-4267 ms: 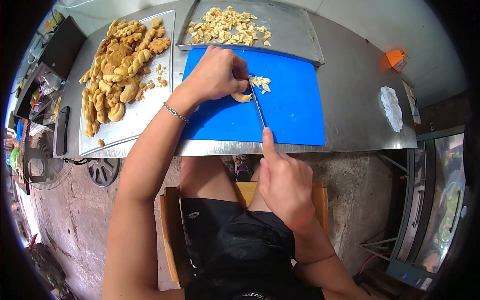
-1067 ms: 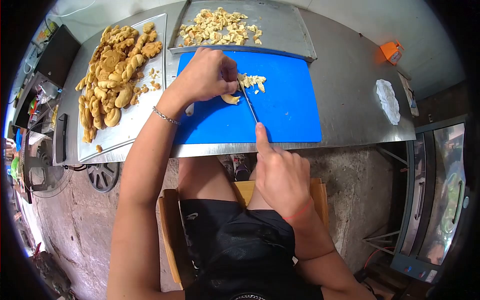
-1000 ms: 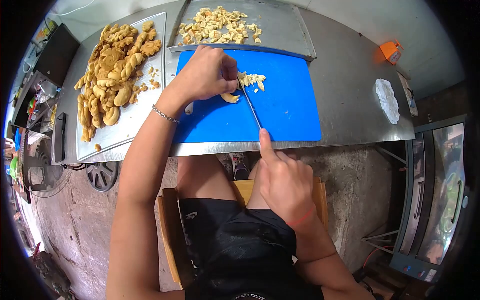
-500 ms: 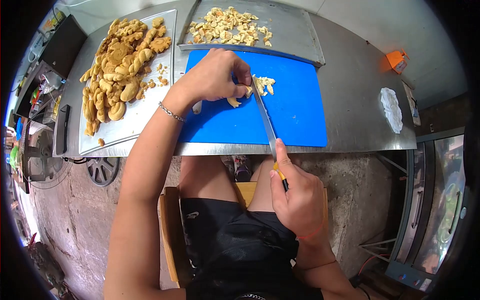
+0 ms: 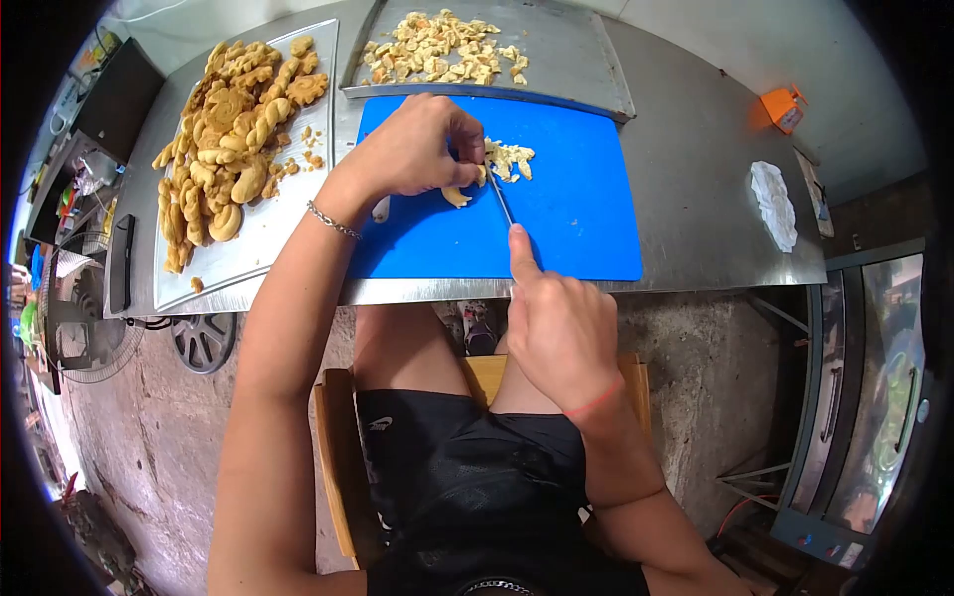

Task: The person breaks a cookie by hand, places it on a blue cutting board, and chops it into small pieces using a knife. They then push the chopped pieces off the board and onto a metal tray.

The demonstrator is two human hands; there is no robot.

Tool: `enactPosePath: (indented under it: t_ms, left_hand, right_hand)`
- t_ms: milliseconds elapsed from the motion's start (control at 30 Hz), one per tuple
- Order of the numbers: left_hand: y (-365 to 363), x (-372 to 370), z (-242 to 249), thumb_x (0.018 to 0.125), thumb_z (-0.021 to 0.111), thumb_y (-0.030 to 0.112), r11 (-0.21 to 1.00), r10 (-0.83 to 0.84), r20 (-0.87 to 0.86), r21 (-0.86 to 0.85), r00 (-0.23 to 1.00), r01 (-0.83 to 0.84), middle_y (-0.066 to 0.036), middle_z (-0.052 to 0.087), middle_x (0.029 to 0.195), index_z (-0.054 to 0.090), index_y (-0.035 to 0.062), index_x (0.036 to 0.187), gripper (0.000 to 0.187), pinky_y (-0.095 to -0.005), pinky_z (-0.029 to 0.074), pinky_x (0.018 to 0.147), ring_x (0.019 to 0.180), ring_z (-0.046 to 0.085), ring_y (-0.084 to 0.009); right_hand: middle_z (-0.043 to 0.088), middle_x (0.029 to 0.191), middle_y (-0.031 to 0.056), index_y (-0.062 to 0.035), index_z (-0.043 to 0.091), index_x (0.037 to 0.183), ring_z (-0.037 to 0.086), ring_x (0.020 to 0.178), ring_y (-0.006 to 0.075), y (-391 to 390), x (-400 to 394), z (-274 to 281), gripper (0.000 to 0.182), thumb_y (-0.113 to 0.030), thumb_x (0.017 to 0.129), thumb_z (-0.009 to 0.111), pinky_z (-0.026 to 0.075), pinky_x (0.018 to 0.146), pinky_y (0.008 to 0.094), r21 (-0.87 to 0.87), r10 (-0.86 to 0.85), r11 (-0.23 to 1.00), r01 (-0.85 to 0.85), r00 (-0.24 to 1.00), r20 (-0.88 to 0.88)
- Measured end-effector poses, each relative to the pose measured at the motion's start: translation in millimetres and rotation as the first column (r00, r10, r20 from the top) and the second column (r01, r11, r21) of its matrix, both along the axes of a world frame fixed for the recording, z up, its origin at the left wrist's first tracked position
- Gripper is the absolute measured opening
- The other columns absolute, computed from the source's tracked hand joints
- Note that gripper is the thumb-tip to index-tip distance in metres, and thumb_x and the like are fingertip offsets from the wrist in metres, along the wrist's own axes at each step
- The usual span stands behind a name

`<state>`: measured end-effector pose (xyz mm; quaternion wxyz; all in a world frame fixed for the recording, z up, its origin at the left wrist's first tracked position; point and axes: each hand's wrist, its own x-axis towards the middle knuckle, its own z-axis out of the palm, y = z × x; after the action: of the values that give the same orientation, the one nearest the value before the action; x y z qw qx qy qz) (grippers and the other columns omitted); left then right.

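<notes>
My right hand grips a knife by its handle, which the hand now hides; the index finger lies along the top of the blade. The blade points away from me over a blue cutting board. My left hand is closed, pinching a small piece of bread beside the knife tip. A curved bread piece lies just below those fingers. Right of the tip sits a small heap of chopped bread. A whitish rounded object shows partly from under my left wrist.
At left, a metal tray carries a pile of golden twisted and flower-shaped breads. Behind the board, another metal tray holds chopped pieces. A crumpled white cloth and an orange device are at right.
My right hand has moved forward and left with the knife, turning palm down. The blade tip has shifted left to the pinched bread. The whole view has shifted slightly.
</notes>
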<state>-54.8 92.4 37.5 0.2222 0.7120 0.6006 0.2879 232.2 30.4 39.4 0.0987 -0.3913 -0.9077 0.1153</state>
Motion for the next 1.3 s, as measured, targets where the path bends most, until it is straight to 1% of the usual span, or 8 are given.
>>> enactPosePath:
  t_ms: [133, 233, 433, 533, 833, 1033, 1133, 1300]
  left_hand:
    - [-1, 0, 4, 0.084, 0.094, 0.007, 1.000, 0.012, 0.017, -0.004, 1.000, -0.012, -0.010, 0.084, 0.090, 0.085, 0.0025, 0.099, 0.018, -0.0381, 0.061, 0.081, 0.083, 0.078, -0.0225]
    - [-1, 0, 6, 0.085, 0.094, 0.009, 1.000, 0.010, -0.019, 0.010, 1.000, -0.010, -0.010, 0.084, 0.089, 0.085, 0.0024, 0.097, 0.017, -0.0387, 0.061, 0.081, 0.083, 0.078, -0.0236]
    - [0, -6, 2, 0.087, 0.092, 0.010, 0.998, -0.015, -0.044, 0.052, 0.999, 0.017, -0.011, 0.084, 0.089, 0.084, 0.0021, 0.095, 0.014, -0.0385, 0.062, 0.082, 0.083, 0.079, -0.0272]
    - [0, -9, 2, 0.087, 0.091, 0.009, 0.996, -0.023, -0.064, 0.088, 0.998, 0.029, -0.011, 0.085, 0.091, 0.084, 0.0018, 0.095, 0.012, -0.0387, 0.062, 0.082, 0.083, 0.080, -0.0267]
    - [0, -3, 1, 0.087, 0.089, 0.008, 1.000, 0.010, -0.008, 0.011, 1.000, -0.010, -0.010, 0.086, 0.088, 0.085, 0.0004, 0.096, 0.013, -0.0381, 0.063, 0.079, 0.081, 0.080, -0.0238]
    - [1, 0, -1, 0.084, 0.089, 0.008, 0.999, 0.018, -0.018, 0.035, 1.000, -0.017, -0.010, 0.085, 0.089, 0.087, 0.0002, 0.097, 0.015, -0.0379, 0.063, 0.079, 0.080, 0.079, -0.0233]
    - [0, 0, 2, 0.083, 0.089, 0.008, 1.000, 0.027, -0.016, 0.000, 1.000, -0.027, -0.010, 0.084, 0.089, 0.086, 0.0005, 0.095, 0.015, -0.0375, 0.062, 0.078, 0.081, 0.078, -0.0227]
    - [0, 0, 2, 0.084, 0.088, 0.008, 0.999, 0.032, 0.001, 0.011, 0.999, -0.032, -0.009, 0.082, 0.085, 0.083, 0.0000, 0.091, 0.012, -0.0372, 0.060, 0.075, 0.077, 0.075, -0.0223]
  right_hand:
    - [0.079, 0.089, 0.0254, -0.0017, 0.064, 0.164, 0.079, 0.081, 0.0479, -2, 6, -3, 0.060, -0.010, 0.104, 0.070, 0.061, 0.073, 0.0603, 0.004, 0.005, 1.000, -0.005, 1.000, -0.024]
    - [0.078, 0.082, 0.0161, -0.0034, 0.068, 0.161, 0.077, 0.072, 0.0406, -15, 26, -7, 0.060, -0.011, 0.102, 0.073, 0.062, 0.069, 0.0547, 0.049, 0.005, 0.999, -0.003, 0.998, -0.057]
    - [0.072, 0.079, 0.0146, -0.0016, 0.066, 0.164, 0.073, 0.067, 0.0385, -31, 56, 2, 0.065, -0.006, 0.100, 0.077, 0.056, 0.064, 0.0537, -0.055, 0.023, 0.998, -0.040, 0.958, -0.286]
    - [0.072, 0.080, 0.0142, -0.0002, 0.065, 0.164, 0.073, 0.068, 0.0378, -29, 52, 1, 0.066, -0.002, 0.099, 0.077, 0.054, 0.065, 0.0530, -0.026, 0.034, 0.999, -0.046, 0.931, -0.364]
    - [0.075, 0.086, 0.0145, 0.0009, 0.064, 0.165, 0.073, 0.073, 0.0377, -29, 34, -2, 0.067, -0.003, 0.099, 0.079, 0.054, 0.068, 0.0514, -0.018, 0.044, 0.998, -0.052, 0.943, -0.329]
    - [0.081, 0.090, 0.0169, 0.0007, 0.068, 0.160, 0.078, 0.077, 0.0368, -20, 17, -5, 0.060, -0.010, 0.101, 0.075, 0.059, 0.069, 0.0515, 0.107, 0.058, 0.993, -0.050, 0.996, -0.074]
    - [0.080, 0.089, 0.0250, 0.0008, 0.066, 0.162, 0.078, 0.078, 0.0473, -7, -1, 3, 0.059, -0.010, 0.104, 0.069, 0.061, 0.074, 0.0607, -0.015, -0.007, 1.000, 0.007, 1.000, 0.013]
    - [0.079, 0.083, 0.0224, -0.0014, 0.063, 0.166, 0.079, 0.076, 0.0467, 7, -11, -4, 0.063, -0.011, 0.104, 0.068, 0.061, 0.072, 0.0606, 0.022, 0.006, 1.000, -0.006, 1.000, 0.003]
